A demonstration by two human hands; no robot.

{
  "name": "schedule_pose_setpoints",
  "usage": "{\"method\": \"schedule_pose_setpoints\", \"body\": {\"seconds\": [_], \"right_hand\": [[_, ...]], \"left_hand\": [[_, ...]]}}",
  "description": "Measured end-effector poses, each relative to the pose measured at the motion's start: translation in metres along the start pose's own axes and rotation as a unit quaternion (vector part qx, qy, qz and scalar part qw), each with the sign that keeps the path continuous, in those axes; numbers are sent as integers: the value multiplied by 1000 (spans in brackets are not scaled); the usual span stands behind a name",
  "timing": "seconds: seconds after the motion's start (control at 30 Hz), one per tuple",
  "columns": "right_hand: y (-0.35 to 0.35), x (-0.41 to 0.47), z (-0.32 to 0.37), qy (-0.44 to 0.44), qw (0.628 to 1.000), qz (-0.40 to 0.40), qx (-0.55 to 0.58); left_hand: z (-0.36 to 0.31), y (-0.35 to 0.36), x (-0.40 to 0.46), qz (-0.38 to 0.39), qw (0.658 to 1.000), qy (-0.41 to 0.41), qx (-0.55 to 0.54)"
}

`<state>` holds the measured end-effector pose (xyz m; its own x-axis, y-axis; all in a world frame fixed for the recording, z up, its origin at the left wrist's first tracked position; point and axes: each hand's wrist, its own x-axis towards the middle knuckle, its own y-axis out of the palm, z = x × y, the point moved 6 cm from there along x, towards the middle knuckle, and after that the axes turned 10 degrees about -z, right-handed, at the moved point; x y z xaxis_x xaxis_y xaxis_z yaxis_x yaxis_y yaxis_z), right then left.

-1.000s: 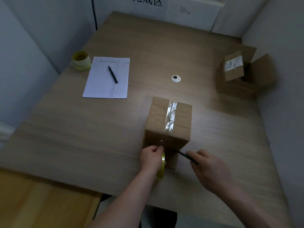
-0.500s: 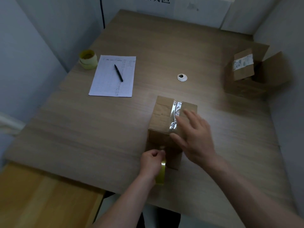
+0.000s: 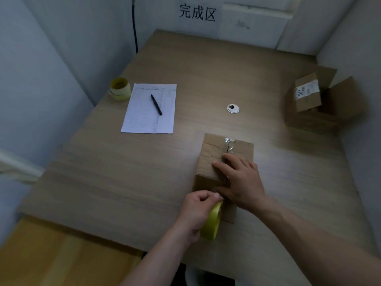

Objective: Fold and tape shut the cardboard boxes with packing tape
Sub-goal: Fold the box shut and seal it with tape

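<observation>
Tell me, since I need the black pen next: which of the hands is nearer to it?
Left, narrowly. The left hand grips the yellow tape roll below the black pen; the right hand presses the taped cardboard box, farther right.

Both hands (image 3: 241, 180) and forearms are bare, no sleeves or jewellery visible.

You are at a packing station in a plain walled corner; a wooden table (image 3: 185, 58) carries a log sheet (image 3: 144, 120) with a pen (image 3: 156, 104), spare tape (image 3: 120, 88) just left of the sheet, and a wall sign (image 3: 197, 13) beyond it.
</observation>
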<state>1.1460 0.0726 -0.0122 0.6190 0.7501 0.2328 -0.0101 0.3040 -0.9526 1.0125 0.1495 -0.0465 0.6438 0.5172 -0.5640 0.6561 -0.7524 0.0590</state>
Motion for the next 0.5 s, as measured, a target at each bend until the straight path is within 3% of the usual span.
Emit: {"method": "schedule_pose_setpoints", "body": {"seconds": [0.07,0.17,0.23,0.33,0.43,0.5], "right_hand": [[-20,-4,-5,73,989,-35,123],[-60,-40,-11,238,893,-205,321],[-60,-64,7,316,830,-165,430],[-50,-77,28,368,801,-94,462],[-49,-79,26,408,755,-111,501],[-51,-84,21,430,726,-126,521]], "left_hand": [[-15,1,-3,16,1000,6,-20],[-34,7,-8,20,996,-5,-84],[-41,17,-15,52,988,-31,-139],[-43,35,-29,120,982,-49,-139],[-46,45,-33,155,985,6,-75],[-51,46,-32,159,983,88,-5]]}}
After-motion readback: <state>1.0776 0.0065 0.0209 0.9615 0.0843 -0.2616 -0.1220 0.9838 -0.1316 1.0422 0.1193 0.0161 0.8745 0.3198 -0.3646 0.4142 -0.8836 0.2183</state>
